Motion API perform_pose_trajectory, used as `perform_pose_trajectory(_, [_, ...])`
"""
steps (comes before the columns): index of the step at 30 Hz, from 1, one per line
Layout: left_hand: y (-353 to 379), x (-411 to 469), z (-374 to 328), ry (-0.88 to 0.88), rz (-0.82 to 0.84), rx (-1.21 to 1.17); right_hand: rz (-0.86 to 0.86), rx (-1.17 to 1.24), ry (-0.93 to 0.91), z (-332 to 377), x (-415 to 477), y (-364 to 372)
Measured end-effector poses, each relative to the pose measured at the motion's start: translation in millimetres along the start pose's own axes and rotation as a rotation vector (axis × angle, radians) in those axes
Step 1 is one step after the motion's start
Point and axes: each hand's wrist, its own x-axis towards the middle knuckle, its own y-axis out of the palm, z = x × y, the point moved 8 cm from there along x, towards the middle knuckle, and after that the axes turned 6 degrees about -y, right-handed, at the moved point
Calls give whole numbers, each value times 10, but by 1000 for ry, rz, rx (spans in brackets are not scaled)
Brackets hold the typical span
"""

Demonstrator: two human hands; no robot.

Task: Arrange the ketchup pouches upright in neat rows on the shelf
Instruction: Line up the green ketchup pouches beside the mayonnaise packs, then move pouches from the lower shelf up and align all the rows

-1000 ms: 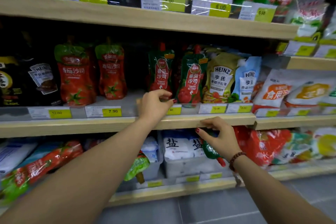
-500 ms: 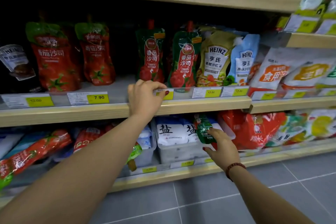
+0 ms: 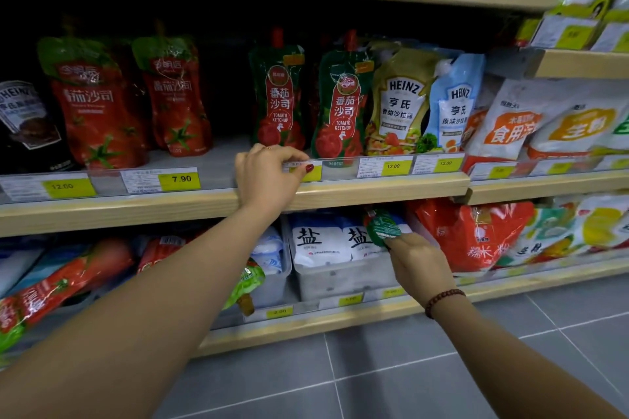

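Head view: I am watching the left hand (image 3: 269, 177) resting on the front lip of the middle shelf (image 3: 374, 189), fingers curled over the price strip (image 3: 384, 167), gripping no pouch. The right hand (image 3: 417, 264) is pinching a green-topped ketchup pouch (image 3: 383, 228) at the lower shelf, in front of the salt bags (image 3: 320, 241), at about 5 o'clock from the left hand. Two matching green ketchup pouches (image 3: 340, 102) are standing upright at 12 to 1 o'clock above the left hand; two red ketchup pouches (image 3: 98, 102) are standing at 10 o'clock. I am judging the step as fetching a stray pouch to bring up into the row. The next move is calling for lifting it out past the wooden shelf edge, then over the clear price strip, base down. Open room is lying between the red and green groups, around 11 o'clock; the Heinz pouch (image 3: 398, 102) is crowding the row's right side.
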Motion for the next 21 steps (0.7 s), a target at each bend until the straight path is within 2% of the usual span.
perform_pose_trajectory(6, [-43,20,-19,-20,119,-92,-64,151,-14,-23,358,-585])
perform_pose_trajectory(10, [-92,46,-143,-26,224,-295,35,213,-11,-24,653,-882])
perform_pose_trajectory(15, [-66,-7,-413,52,537,-398,71,270,-30,78,1009,-1299])
perform_pose_trajectory(18, [16,-147,-482,67,742,-429,131,429,-48,218,1207,-1508])
perform_pose_trajectory(21, [95,-249,-478,43,874,-499,67,573,-105,427,1432,-1769])
